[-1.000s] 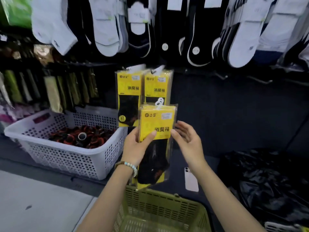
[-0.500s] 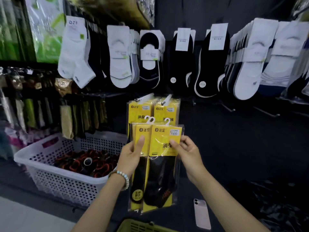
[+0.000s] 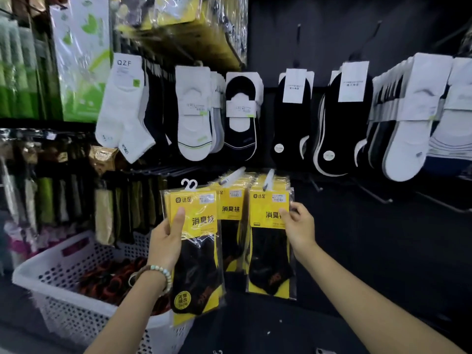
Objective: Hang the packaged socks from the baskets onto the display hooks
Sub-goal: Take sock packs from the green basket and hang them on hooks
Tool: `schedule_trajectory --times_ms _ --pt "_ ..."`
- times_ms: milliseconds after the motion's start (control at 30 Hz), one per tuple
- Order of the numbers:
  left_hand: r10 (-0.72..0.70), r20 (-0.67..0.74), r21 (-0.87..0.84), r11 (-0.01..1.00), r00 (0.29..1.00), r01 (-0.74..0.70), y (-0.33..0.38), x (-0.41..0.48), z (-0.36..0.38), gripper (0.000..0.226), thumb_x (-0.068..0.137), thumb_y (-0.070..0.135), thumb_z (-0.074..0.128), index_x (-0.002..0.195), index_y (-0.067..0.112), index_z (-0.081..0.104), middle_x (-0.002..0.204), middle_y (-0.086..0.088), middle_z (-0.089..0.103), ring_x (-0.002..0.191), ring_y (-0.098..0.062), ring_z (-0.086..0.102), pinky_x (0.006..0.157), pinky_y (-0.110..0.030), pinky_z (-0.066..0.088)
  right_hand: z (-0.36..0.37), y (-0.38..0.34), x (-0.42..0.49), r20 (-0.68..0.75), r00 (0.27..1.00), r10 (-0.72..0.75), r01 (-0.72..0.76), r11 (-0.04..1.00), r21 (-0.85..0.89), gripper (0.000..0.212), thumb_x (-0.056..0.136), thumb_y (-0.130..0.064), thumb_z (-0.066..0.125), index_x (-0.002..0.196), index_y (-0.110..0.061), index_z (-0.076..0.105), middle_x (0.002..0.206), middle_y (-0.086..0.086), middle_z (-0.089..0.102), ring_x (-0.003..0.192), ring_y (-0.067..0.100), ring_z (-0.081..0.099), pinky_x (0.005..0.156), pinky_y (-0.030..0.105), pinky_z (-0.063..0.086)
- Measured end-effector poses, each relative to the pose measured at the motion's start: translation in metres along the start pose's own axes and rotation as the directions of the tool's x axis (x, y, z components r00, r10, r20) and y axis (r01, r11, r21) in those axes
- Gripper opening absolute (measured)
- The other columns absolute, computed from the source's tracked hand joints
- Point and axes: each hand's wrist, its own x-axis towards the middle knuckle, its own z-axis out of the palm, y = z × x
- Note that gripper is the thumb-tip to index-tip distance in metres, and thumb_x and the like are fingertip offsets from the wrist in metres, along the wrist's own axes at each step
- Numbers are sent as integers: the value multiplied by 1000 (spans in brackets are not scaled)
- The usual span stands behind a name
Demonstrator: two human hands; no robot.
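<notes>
- Dark display wall point(image 3: 383, 226) fills the view; loose socks point(image 3: 194, 118) hang along its upper half, the rightmost cut off by the frame
- White basket point(image 3: 33, 282) sits at lower left, its contents a dark red-black blur
- Left sock pack point(image 3: 201, 251) is off any hook, gripped by the left hand point(image 3: 166, 241), thumb on the yellow card
- Right sock pack point(image 3: 268, 251) is pinched at its edge by the right hand point(image 3: 300, 226); it seems to sit on the right display hook point(image 3: 269, 176), its hanger hidden
</notes>
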Motion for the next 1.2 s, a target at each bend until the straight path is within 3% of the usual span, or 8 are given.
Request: schedule_trajectory --times_ms 367,500,667,767,900,1000,1067,1200 --pt "-22 106 -49 998 994 27 -9 4 22 41 78 66 43 64 29 33 61 18 30 54 2 29 56 -15 24 -8 34 14 -310 934 177 -231 962 -148 19 82 -21 73 90 -14 56 98 10 62 84 20 59 71 30 47" --pt "0 135 -47 999 991 7 -3 -7 35 52 73 67 43 57 20 28 41 12 22 42 -5 23 57 -22 30 -16 16 -13 -52 986 158 -161 984 -73 19 90 -30 63 98 -13 60 98 10 65 86 19 64 79 33 56" --pt "-58 220 -147 985 974 92 6 -25 60 48 69 69 47 61 22 41 52 15 31 49 -5 29 57 -19 30 -5 -18 -49 267 961 69 -72 997 -2 29 87 -38 62 106 -16 62 102 6 65 87 13 65 72 21 55" --pt "-106 263 -202 966 959 162 9 -34 70 51 64 71 53 77 22 54 74 10 53 65 -4 48 62 -17 36 1 -25 -61 266 963 34 -33 999 -6 31 79 -34 73 102 -16 62 102 7 68 95 21 65 85 32 56" --pt "-160 242 -188 960 957 208 14 -39 76 64 53 68 69 97 22 68 93 12 72 93 -12 66 77 -28 53 -4 -25 -64 305 952 24 -71 987 142 27 81 -23 74 106 -21 65 100 -6 74 93 7 70 72 18 55" --pt "-130 245 -177 968 961 176 15 -39 75 44 58 68 61 72 26 64 61 18 67 65 1 64 59 -13 48 -10 -20 -62 292 955 61 -122 973 198 23 86 -19 68 109 -18 64 100 -4 74 91 8 70 68 17 55" --pt "-126 212 -132 979 969 156 17 -37 72 50 72 65 50 54 20 39 35 13 38 33 0 40 40 -8 32 -15 -16 -59 266 959 95 -154 966 207 18 91 -16 61 109 -18 63 101 -2 74 90 9 71 66 17 55" --pt "-78 81 -54 995 994 82 14 -24 61 51 89 51 45 57 18 21 40 12 16 30 -5 20 34 -13 17 -26 -8 -48 197 974 108 -135 983 127 19 99 -12 48 102 -24 62 96 -9 72 80 -1 69 59 10 51"
